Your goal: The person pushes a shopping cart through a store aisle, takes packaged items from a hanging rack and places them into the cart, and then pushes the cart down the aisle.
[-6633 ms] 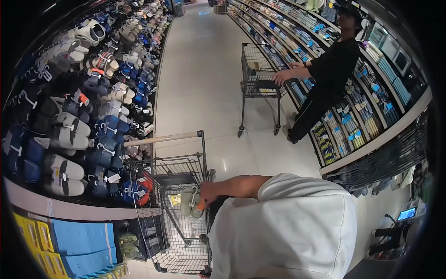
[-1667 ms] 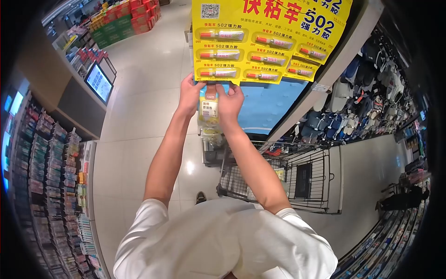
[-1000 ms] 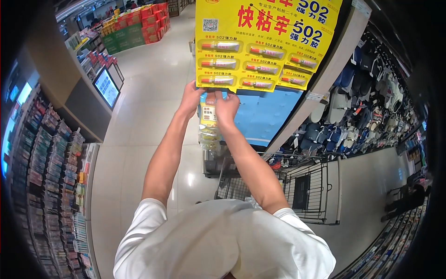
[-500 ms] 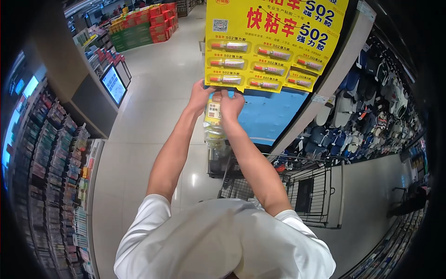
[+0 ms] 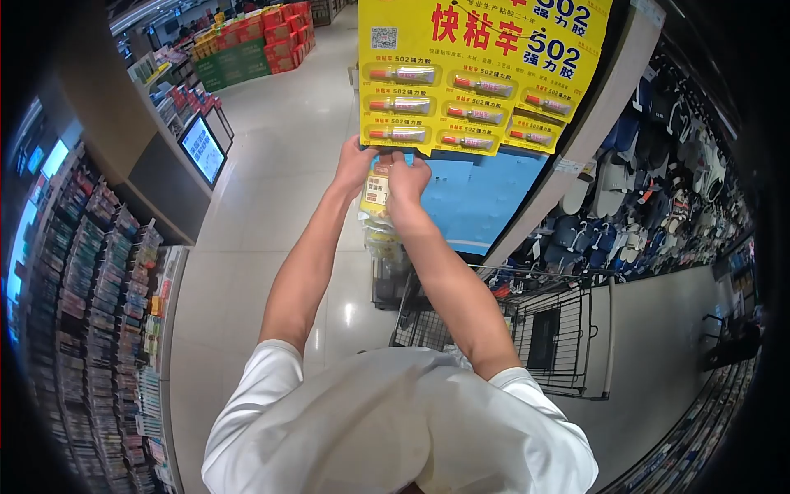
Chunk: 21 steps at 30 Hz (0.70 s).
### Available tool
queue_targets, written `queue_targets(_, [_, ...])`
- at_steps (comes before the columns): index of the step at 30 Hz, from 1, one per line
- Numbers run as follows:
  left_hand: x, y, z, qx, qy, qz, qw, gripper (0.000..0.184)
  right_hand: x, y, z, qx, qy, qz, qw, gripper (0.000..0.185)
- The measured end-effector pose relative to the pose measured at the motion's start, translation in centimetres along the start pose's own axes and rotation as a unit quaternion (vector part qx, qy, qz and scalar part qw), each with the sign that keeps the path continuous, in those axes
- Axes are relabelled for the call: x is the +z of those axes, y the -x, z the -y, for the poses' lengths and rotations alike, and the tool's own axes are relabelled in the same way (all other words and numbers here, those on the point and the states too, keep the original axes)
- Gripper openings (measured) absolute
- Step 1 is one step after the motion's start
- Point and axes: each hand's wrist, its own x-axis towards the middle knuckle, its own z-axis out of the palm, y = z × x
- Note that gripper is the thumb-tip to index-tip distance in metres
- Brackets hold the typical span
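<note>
Both my hands are stretched out in front, just under the lower edge of a yellow display card of 502 glue tubes (image 5: 471,113). Between them hangs a packet with a yellow and white label (image 5: 377,188); clear wrapping shows below it. My right hand (image 5: 407,179) is closed, its thumb and fingers pinching the packet's top. My left hand (image 5: 354,169) is curled at the packet's upper left, with its fingertips partly hidden under the card. A blue panel (image 5: 469,202) stands behind and to the right of my right hand.
A wire shopping cart (image 5: 559,342) stands below right, close to my right forearm. Slippers (image 5: 613,185) hang on a rack at right. Packed shelves (image 5: 90,329) line the left side, near a lit screen (image 5: 202,150). Red boxes (image 5: 284,37) are stacked farther back.
The glue card and my hands appear slightly higher and to the left in view. Both hands keep nearly the same grip at the packet's top.
</note>
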Motion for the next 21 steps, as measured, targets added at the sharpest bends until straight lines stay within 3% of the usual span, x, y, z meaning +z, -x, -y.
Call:
queue_targets(7, [-0.3,-0.4,0.8,0.007,-0.019,-0.001,1.000,0.023,-1.4,-0.2,-0.2,0.032,-0.038,0.041,0.998,0.023])
queue_targets(16, [-0.8,-0.5,1.0,-0.003,-0.026,-0.002,1.000,0.021,-1.8,-0.9,-2.6,-0.053,0.037,0.035,0.997,0.035])
queue_targets(19, [-0.8,-0.2,0.9,0.001,-0.029,-0.009,1.000,0.021,-1.2,0.8,-1.0,-0.051,0.089,-0.026,0.994,0.037])
queue_targets(21, [-0.6,-0.3,0.8,0.005,-0.028,-0.009,1.000,0.021,-1.8,-0.1,-1.8,-0.069,0.102,0.013,0.992,0.039])
